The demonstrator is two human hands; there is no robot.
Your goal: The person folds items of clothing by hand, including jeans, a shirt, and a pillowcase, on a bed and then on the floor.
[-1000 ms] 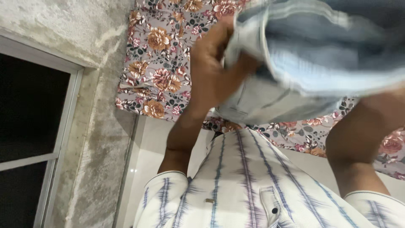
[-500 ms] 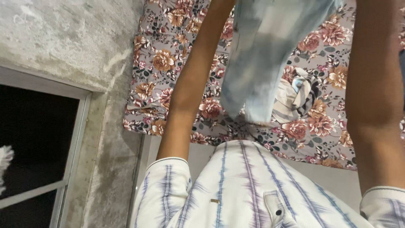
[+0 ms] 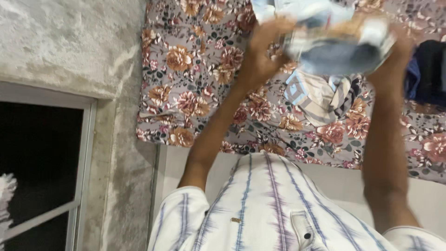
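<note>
over the floral bed sheet [image 3: 186,97], up near the top edge of the view, we hold a bunched pale-blue denim garment [image 3: 332,44] between both hands. it's blurred, so we can't make out folds or which part faces us; looks like light jeans fabric w/ a darker inner area. our left hand [image 3: 262,56] is closed on the garment's left side, fingers curled into the cloth. our right hand [image 3: 392,51] grips the right side, fingers mostly hidden by fabric and blur, but the cloth is clearly bunched in it. both arms reach up and away from the body, garment raised clear of the sheet.

just below the garment, lying on the sheet, a crumpled cloth w/ grey, white and dark stripes [image 3: 325,95]. at the right edge a dark navy piece of clothing [image 3: 429,69], also on the sheet, near our right wrist; touching or not, can't tell. sheet is grey w/ orange and pink flowers.

lower centre: our white shirt w/ blue-purple stripes [image 3: 269,209], buttoned pocket visible. left side: rough grey concrete wall [image 3: 69,42] and a dark window w/ pale frame [image 3: 42,158].
</note>
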